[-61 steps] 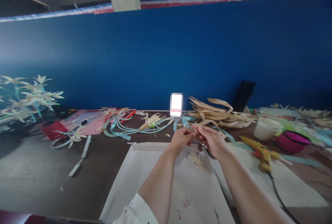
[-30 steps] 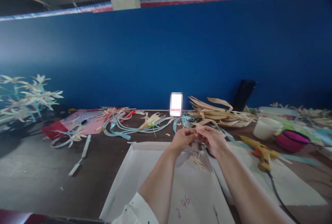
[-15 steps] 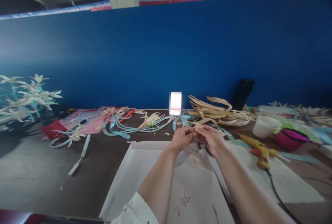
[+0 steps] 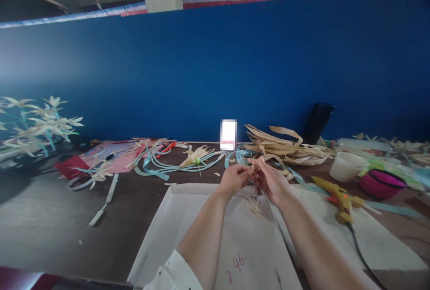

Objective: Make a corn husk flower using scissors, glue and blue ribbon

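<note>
A blue partition (image 4: pixel 201 75) is standing behind a dark table (image 4: pixel 60 236), on which a shallow white tray (image 4: pixel 183 223) is lying. Above the tray's far edge, the left hand (image 4: pixel 234 180) and right hand (image 4: pixel 273 185) are meeting, nearly touching. The left hand is pinching narrowly at a thin pale piece (image 4: pixel 253 165), upright just over that edge; whether the right hand is gripping it too, one cannot tell. Inside the tray (its floor is bearing pink handwritten figures (image 4: pixel 237 266)) pale scraps (image 4: pixel 255 208) are lying. Dried husks (image 4: pixel 285 150) are spreading beyond it, and a yellow glue gun (image 4: pixel 337 196) is resting to its right.
</note>
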Tool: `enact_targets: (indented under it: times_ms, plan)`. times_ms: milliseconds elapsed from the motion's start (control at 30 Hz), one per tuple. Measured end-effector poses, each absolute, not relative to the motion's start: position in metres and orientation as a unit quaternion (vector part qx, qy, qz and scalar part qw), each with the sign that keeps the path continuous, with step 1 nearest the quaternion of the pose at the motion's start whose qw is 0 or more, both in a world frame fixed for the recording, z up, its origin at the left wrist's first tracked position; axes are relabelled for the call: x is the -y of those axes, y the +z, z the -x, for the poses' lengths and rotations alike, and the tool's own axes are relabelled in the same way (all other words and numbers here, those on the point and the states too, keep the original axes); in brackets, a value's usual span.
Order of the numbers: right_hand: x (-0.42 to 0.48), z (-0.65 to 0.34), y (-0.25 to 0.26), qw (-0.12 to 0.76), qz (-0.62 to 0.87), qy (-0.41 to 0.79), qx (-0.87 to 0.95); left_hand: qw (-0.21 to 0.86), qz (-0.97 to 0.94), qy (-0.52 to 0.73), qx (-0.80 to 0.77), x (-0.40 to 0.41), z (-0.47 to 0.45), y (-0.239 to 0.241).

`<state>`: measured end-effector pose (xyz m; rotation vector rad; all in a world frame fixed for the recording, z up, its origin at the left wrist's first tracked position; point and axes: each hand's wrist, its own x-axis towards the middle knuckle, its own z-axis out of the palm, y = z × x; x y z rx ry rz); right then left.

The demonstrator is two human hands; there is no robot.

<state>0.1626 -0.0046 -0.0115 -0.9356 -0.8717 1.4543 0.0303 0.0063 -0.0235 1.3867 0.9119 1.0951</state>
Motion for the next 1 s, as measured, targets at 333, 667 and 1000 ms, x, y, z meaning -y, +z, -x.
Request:
enact_targets:
  times_ms: [333, 667, 1000]
  plan:
    - [0.0018, -0.1623, -0.0163, 0.584, 0.401, 0.589, 0.389, 0.542, -0.599, 0.442, -0.390, -0.0088, -0.0298, -0.0288]
    - [0.0030, -0.1614, -0.0156, 0.573, 0.380, 0.618, 0.381, 0.535, -0.596, 0.463, -0.379, -0.0053, -0.0305, -0.0271]
    - [0.0047, -0.1588, -0.0134, 0.560, 0.391, 0.629, 0.371, 0.521, -0.585, 0.472, -0.405, -0.0070, -0.0299, -0.0260]
